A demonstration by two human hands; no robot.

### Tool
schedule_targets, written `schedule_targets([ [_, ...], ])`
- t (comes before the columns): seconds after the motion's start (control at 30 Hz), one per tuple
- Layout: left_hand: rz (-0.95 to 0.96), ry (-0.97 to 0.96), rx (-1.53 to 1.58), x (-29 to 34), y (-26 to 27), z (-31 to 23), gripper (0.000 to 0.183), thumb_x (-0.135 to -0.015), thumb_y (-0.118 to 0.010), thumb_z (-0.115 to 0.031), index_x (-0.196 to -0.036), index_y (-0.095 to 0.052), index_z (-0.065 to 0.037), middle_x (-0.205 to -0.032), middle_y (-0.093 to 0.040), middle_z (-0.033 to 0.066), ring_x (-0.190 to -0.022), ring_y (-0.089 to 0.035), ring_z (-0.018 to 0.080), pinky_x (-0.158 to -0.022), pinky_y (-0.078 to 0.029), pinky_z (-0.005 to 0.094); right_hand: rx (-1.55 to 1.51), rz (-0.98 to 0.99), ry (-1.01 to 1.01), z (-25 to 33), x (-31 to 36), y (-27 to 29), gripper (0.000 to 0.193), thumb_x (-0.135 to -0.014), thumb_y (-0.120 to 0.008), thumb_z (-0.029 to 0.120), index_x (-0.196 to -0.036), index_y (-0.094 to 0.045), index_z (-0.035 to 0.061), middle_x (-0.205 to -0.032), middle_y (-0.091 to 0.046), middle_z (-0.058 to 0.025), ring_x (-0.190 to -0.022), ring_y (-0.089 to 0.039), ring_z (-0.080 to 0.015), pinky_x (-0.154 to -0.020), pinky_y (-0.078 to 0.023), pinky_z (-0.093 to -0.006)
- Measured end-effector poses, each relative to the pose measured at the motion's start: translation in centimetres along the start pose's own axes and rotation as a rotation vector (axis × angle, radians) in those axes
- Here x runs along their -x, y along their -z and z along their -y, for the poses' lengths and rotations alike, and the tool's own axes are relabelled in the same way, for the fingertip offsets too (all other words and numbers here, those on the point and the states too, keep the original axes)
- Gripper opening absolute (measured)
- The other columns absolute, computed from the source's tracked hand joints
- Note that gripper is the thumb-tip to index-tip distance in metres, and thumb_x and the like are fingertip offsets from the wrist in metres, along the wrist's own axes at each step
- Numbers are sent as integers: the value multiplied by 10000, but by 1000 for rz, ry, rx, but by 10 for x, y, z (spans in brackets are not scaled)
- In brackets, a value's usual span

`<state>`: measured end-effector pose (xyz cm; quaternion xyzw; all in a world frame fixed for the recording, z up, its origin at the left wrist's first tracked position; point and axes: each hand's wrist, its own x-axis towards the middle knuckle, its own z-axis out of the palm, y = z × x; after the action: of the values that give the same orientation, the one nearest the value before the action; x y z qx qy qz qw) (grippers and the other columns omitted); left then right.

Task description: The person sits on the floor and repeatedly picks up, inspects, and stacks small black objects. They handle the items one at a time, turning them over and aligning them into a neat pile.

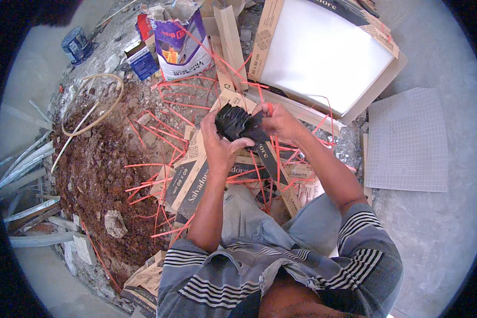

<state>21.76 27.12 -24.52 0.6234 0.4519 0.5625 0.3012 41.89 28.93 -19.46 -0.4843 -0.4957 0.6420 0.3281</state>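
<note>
A stack of thin, ridged black pieces [230,121], perhaps plastic, is gripped in my left hand [213,135]. My left fingers wrap its left side, and the thumb presses along its lower edge. My right hand [282,123] is closed at the right end of the stack, pinching a black piece there. Something small and orange-red shows by the right fingers, too small to name. Under both hands lie flattened printed cardboard strips [188,177] and tangled red strapping bands [169,143].
A box with a white-topped tile stack [312,55] stands at the upper right, near a grey gridded tile [408,140]. A purple-and-white bag [183,47], a blue carton [141,61] and a blue tin [77,45] stand far left. Reddish soil [98,180] and metal strips [29,164] lie left.
</note>
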Motion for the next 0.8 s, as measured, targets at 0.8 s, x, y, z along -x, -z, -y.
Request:
schedule_targets([
  [0.8,-221,321,701,4,-11,23,309,-932,-545,-146,-1200,-545,7,-1090,-614,91,-986,-624,198,-855,-524,339,145,-492,416,27,13,-29,108,-852,-719,38,-957,-696,29,-1211,-585,-48,-759,-616,-113,-662,-530,-223],
])
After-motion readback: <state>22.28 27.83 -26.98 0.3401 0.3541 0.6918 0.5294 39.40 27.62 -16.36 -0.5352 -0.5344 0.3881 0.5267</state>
